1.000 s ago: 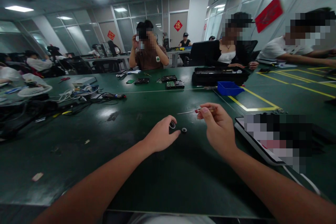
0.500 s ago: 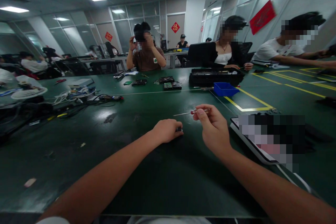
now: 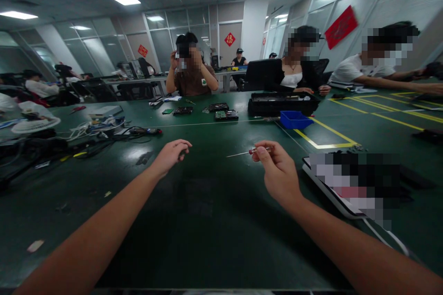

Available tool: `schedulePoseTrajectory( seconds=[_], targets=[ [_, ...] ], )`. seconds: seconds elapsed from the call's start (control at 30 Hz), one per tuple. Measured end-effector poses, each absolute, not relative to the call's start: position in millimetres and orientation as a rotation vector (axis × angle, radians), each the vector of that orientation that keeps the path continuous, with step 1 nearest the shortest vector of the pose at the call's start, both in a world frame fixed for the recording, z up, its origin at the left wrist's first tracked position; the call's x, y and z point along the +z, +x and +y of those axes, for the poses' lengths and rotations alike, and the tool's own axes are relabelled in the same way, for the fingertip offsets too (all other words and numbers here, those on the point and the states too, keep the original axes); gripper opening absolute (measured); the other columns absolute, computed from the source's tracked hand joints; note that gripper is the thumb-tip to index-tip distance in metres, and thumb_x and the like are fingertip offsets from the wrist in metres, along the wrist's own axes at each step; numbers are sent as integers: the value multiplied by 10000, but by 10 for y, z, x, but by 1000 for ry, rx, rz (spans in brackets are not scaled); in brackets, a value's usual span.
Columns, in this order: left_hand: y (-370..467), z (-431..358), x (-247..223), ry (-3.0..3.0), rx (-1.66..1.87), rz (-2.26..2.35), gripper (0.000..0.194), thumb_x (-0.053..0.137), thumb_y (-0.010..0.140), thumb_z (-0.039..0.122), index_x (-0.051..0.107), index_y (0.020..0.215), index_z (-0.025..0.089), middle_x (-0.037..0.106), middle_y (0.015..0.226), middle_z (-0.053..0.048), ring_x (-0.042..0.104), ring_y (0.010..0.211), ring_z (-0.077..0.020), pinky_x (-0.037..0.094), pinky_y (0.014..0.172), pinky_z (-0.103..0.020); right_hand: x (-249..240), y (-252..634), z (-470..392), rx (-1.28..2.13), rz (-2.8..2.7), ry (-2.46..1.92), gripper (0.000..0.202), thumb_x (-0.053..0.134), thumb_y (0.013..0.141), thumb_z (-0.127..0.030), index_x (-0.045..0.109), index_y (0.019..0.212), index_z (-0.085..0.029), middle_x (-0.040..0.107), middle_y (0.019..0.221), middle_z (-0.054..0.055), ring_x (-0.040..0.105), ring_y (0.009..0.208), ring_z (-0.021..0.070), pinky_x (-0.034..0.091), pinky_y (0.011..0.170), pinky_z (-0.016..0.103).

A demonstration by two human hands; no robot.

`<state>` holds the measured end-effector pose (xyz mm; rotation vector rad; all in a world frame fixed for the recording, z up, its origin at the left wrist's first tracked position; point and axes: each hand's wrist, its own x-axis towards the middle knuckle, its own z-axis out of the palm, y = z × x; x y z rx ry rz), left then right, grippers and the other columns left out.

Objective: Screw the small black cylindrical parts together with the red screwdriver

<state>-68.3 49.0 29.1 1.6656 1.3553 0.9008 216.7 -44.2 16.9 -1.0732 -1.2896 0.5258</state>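
Observation:
My right hand (image 3: 281, 170) is closed around the handle of a screwdriver (image 3: 238, 154), whose thin metal shaft points left above the table. The handle has a red collar, and my fingers cover most of it. Farther left, my left hand (image 3: 171, 156) hovers over the green table (image 3: 194, 239) with its fingers loosely bent and apart. Nothing shows between those fingers. Ahead of both hands lie hard drives (image 3: 226, 115), one with a green circuit board facing up.
A blue bin (image 3: 296, 120) stands beside a long black case (image 3: 283, 103). At right is a tablet-like device (image 3: 328, 191), partly blurred out. Tangled cables (image 3: 78, 140) cover the left side. A co-worker in brown (image 3: 192, 78) sits opposite; other people sit at right.
My left hand has moved left and slightly forward, away from the screwdriver tip, and its fingers have loosened. A small object seen at its fingertips no longer shows. My right hand barely moved.

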Motion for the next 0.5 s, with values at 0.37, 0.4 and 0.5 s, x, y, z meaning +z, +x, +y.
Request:
schedulePoseTrajectory(
  seconds=[0.37,0.4,0.5],
  targets=[
    [-2316,285,602,973,1470,1796,126,396,974,214,467,890,154,462,675,53,399,574,-46,324,542,-150,107,2149,-391,569,-1297,-1073,189,590,942,-399,647,994,-226,695,839,24,654,770,180,531,726,339],
    [-2452,232,628,919,1507,1849,101,398,952,175,449,869,148,450,661,51,390,556,-52,329,526,-153,106,2146,-387,567,-1297,-1073,189,588,941,-398,646,990,-225,695,837,25,653,768,180,531,725,339],
    [-2728,22,723,885,1555,2010,83,392,925,138,410,845,152,414,622,53,378,537,-70,325,501,-142,94,2140,-379,574,-1302,-1070,188,583,944,-397,646,989,-225,694,844,27,652,773,182,529,731,341]
  ],
)
